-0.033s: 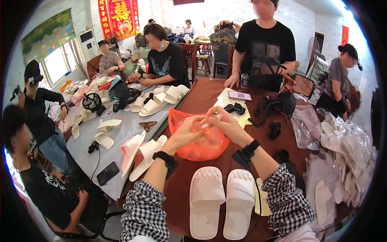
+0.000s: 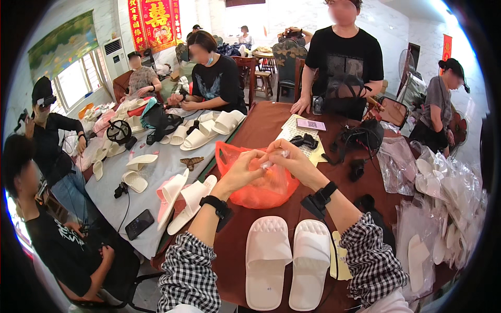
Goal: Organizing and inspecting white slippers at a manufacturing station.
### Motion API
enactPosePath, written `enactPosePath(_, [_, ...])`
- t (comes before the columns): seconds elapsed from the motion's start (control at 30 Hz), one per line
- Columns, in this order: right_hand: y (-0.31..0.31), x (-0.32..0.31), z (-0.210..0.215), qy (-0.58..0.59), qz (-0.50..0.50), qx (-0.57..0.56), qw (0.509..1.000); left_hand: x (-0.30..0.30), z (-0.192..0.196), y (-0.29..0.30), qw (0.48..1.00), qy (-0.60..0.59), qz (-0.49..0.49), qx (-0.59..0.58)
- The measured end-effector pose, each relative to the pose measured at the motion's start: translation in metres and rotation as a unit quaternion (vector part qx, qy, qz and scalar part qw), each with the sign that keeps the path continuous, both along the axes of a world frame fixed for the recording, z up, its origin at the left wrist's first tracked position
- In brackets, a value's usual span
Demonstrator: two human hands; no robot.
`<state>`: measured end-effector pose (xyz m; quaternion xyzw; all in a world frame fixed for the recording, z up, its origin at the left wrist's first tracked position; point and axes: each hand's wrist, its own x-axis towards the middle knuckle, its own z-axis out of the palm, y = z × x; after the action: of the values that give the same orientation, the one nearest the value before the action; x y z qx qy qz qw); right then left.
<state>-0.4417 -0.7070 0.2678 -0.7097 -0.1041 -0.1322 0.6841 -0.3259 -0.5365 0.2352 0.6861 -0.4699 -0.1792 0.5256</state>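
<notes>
"What are the fingers doing?"

"The right hand (image 2: 292,160) has its thumb and fingertips pinched narrow on a small white crumpled piece (image 2: 267,164). The left hand (image 2: 241,171) curls in to meet it; whether those fingers grip too, I can't tell."

"So where exactly is the piece?"

"Right at the fingertips, between the two hands. Bringing both sets of fingers together probably steadies something that small. I can't tell if it's film or paper."

"And beneath?"

"A red plastic bag (image 2: 261,194), slack and mouth up, on the brown tablecloth (image 2: 224,255). The hands are over it, perhaps for easy reach; contact is unclear."

"Closer to the body?"

"Two white open-toe slide slippers (image 2: 268,242) (image 2: 311,250), side by side, toes away from the wearer, likely set out as a pair."

"Further out?"

"Left, another white slipper (image 2: 192,203) near a dark smartphone (image 2: 139,223). Right, a heap of clear-bagged slippers (image 2: 449,203), the film perhaps keeping them clean. Opposite, a co-worker's hand (image 2: 300,106) rests on the table edge."
</notes>
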Motion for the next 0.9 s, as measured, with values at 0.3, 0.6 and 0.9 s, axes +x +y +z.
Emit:
enactPosePath(0.3, [-0.001, 0.022, -0.025, -0.213, -0.248, -0.537, 0.778, 0.010, 0.004, -0.012, 0.999, -0.032, 0.041, 0.012])
enactPosePath(0.6, [0.003, 0.030, -0.019, -0.289, -0.277, -0.565, 0.721, 0.016, 0.001, -0.008, 0.973, 0.224, 0.021, -0.040])
enactPosePath(0.9, [0.006, 0.026, -0.013, -0.308, -0.288, -0.602, 0.678, 0.030, -0.018, -0.007, 0.942, 0.308, 0.025, -0.133])
